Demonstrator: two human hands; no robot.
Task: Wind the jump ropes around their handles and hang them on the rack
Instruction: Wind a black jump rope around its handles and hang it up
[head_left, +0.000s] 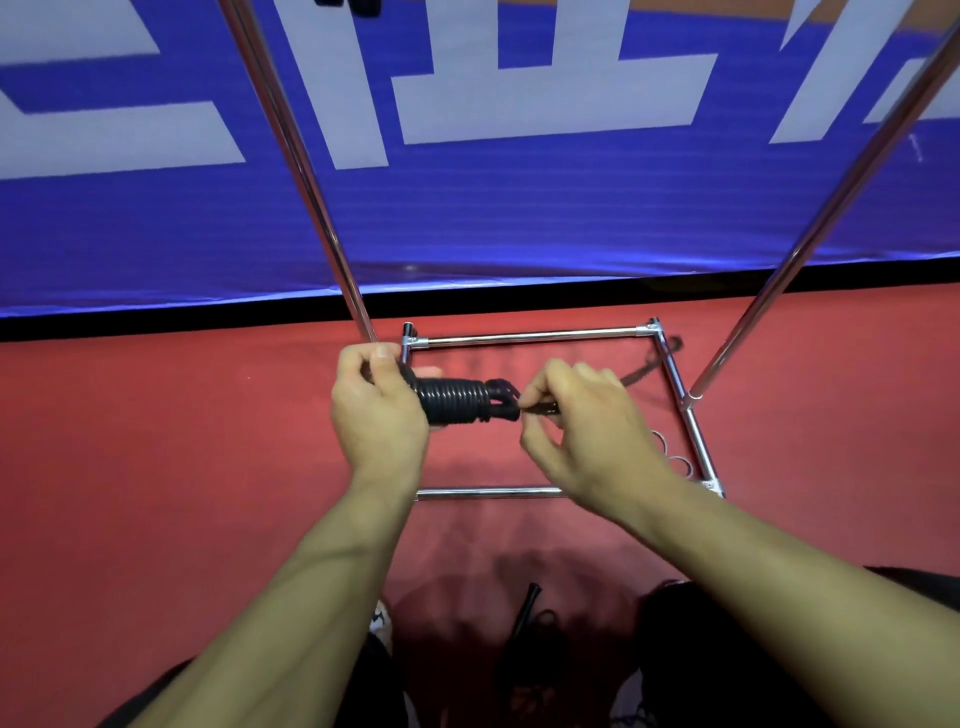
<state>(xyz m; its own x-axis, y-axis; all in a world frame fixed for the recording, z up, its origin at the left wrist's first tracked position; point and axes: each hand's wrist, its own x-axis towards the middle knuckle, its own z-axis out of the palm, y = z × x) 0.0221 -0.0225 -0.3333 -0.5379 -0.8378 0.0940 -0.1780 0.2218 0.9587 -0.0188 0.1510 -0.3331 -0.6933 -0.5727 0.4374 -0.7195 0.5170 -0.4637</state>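
**Rope nearly wound, loose end in the fingers**

Red floor (156, 467) runs up to a blue banner (519, 218) with white lettering, and a chrome rack (524, 336) stands between the two, its base frame lying flat and two poles rising out of view.

Above that base, the left hand (376, 405) is closed around one end of a black jump rope (457, 399), which is already coiled tightly round its handles. The right hand (582, 415) pinches a short dark piece at the other end of the bundle, probably the rope's tail.

My guess is the tail is being tucked or tied off. If the pinch slips, or the left grip eases, the springy coils could unwind. A loosely secured end may also come undone once hung.

Counted: one wound rope in hand, one dark rope-like thing on the floor near the person's feet (524, 618), two or three small rings (680, 464) beside the frame, one rack.
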